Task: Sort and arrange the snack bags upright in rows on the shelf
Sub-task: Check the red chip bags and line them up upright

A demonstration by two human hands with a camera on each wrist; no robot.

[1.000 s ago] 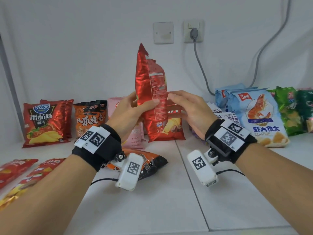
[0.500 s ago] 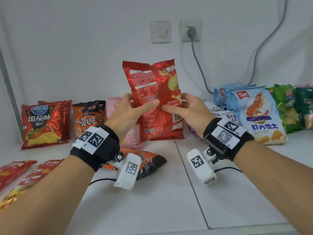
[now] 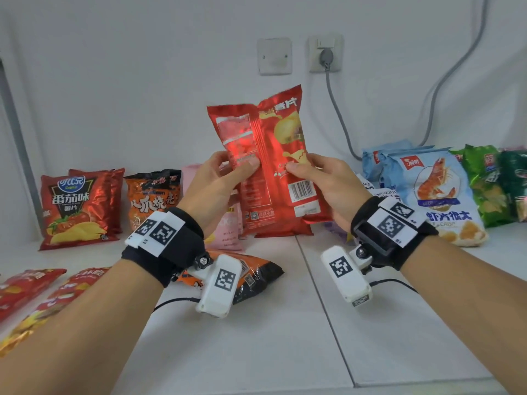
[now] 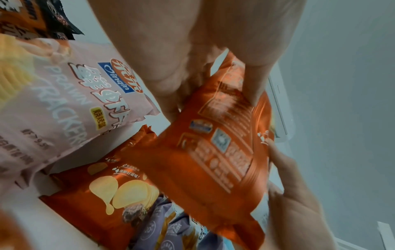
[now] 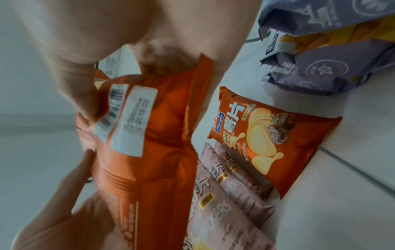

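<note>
A red potato-chip bag point(image 3: 268, 155) stands upright between my hands at the shelf's middle, its printed back with the barcode facing me. My left hand point(image 3: 228, 172) pinches its left side, thumb in front. My right hand point(image 3: 305, 169) pinches the right side the same way. In the left wrist view the bag point(image 4: 213, 152) sits under my left thumb point(image 4: 254, 79). The right wrist view shows the barcode label point(image 5: 128, 118) beside my right thumb. Behind it a matching red chip bag point(image 5: 267, 140) leans at the back of the shelf.
Upright at the back stand red tomato-chip bags point(image 3: 77, 206), orange-black bags point(image 3: 154, 198), pink prawn-cracker bags point(image 4: 70, 101), blue shrimp bags point(image 3: 436, 195) and green bags point(image 3: 490, 183). Purple bags point(image 5: 320, 67) lie jumbled. An orange-black bag point(image 3: 256, 275) and red bags point(image 3: 28, 286) lie flat. A plugged cable point(image 3: 336, 109) hangs behind.
Both hands have turned the red bag from edge-on to back face toward me. Its top has come lower and it now tilts slightly right.
</note>
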